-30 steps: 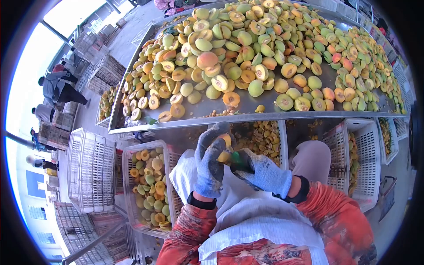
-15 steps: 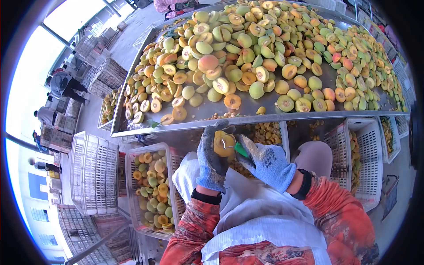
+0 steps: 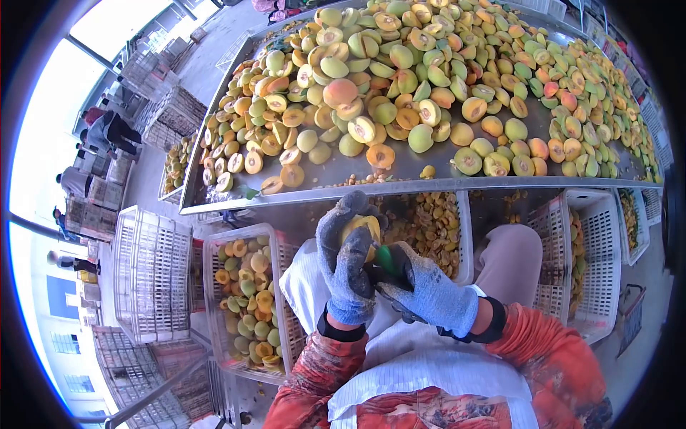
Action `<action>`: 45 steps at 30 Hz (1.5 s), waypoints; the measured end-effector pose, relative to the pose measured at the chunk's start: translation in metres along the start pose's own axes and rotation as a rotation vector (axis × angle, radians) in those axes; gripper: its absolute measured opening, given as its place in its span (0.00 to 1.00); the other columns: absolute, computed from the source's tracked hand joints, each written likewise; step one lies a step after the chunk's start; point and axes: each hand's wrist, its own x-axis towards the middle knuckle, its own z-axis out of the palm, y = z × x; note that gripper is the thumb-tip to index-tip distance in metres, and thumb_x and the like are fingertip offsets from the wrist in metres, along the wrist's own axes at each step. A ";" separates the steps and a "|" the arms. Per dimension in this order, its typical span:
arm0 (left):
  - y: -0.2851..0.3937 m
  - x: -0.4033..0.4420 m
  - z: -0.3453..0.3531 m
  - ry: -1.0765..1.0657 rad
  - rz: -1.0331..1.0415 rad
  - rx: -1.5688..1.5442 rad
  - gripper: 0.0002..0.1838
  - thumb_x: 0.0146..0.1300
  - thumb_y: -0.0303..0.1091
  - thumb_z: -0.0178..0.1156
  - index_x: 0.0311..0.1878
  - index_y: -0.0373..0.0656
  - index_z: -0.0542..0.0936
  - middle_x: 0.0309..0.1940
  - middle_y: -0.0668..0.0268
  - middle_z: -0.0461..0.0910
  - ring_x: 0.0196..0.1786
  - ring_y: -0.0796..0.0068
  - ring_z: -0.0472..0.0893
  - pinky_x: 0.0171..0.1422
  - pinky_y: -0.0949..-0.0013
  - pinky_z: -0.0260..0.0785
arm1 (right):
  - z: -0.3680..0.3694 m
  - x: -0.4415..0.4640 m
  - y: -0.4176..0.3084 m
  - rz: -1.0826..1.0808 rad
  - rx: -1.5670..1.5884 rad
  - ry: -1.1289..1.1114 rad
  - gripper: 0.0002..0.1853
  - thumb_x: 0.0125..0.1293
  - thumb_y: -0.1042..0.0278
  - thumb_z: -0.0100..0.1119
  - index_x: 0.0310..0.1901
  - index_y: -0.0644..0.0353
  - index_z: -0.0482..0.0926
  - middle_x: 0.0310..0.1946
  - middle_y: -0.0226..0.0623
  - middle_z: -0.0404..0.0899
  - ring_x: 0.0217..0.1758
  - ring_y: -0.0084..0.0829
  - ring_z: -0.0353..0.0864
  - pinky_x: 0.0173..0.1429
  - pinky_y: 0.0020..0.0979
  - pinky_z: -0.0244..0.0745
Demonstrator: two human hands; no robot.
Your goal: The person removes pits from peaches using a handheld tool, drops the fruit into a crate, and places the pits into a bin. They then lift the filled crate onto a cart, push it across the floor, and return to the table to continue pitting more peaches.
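My left hand [image 3: 349,268], in a blue knit glove with a dark, dirty palm, is closed round a yellow peach half [image 3: 366,229] and holds it in front of my apron. My right hand [image 3: 434,287], gloved alike, grips a pitting tool by its green handle [image 3: 388,260]. The tool's working end is hidden by the fruit and the left hand. Just beyond both hands is the front edge of a metal table [image 3: 300,199], heaped with cut peaches [image 3: 357,130].
A white crate of peach halves [image 3: 250,304] stands at my left. Below the table edge, a container [image 3: 463,243] holds stones and scraps. Another white crate [image 3: 597,268] is right of my knee [image 3: 511,261]. Stacked crates [image 3: 153,279] and several people [image 3: 111,132] are farther left.
The right hand has turned and moved down and closer to the left hand. The tool's curved metal end, visible before at the fruit's cut face, is now hidden. The peach half has tilted.
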 end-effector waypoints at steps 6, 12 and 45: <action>0.013 0.020 -0.016 -0.306 -0.431 0.070 0.19 0.61 0.36 0.53 0.51 0.33 0.71 0.46 0.54 0.76 0.48 0.63 0.77 0.53 0.64 0.71 | -0.040 0.015 0.016 -0.242 -0.833 -0.161 0.27 0.55 0.61 0.62 0.54 0.63 0.68 0.26 0.46 0.78 0.24 0.42 0.79 0.28 0.37 0.73; -0.006 0.029 -0.013 0.142 -0.564 -0.628 0.17 0.59 0.36 0.54 0.48 0.34 0.74 0.42 0.52 0.78 0.46 0.56 0.78 0.56 0.55 0.70 | -0.020 0.010 0.005 -0.227 -0.651 0.098 0.23 0.59 0.56 0.57 0.49 0.66 0.72 0.26 0.42 0.78 0.23 0.39 0.79 0.26 0.35 0.72; -0.042 0.017 -0.007 0.257 -0.225 0.294 0.17 0.59 0.28 0.59 0.52 0.36 0.73 0.47 0.64 0.76 0.48 0.76 0.74 0.56 0.74 0.65 | -0.007 0.020 0.053 -0.222 -0.719 0.144 0.29 0.54 0.65 0.59 0.58 0.61 0.65 0.29 0.45 0.77 0.29 0.45 0.78 0.34 0.37 0.72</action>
